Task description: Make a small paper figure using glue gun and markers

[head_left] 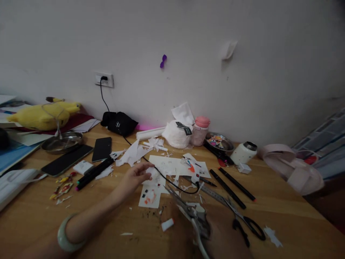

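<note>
My right hand (219, 233), dim and partly blurred at the bottom, grips a pair of metal scissors (192, 216) whose blades point up and left, slightly parted. My left hand (137, 174), above the white paper pieces (151, 196), has its thumb and index finger apart with nothing visible between them. A black cable (169, 183) passes close to its fingertips; I cannot tell whether they touch. The cable leads to a small white and orange tool (194, 174) lying on the paper. A white cap (167, 225) rests left of the scissors.
Black-handled scissors (253, 226), a metal ruler (212, 194) and black markers (228, 189) lie at the right. Phones (101, 149), more markers (94, 174) and a yellow plush toy (48, 115) are at the left. A white bottle (244, 154) stands farther back, among paper scraps.
</note>
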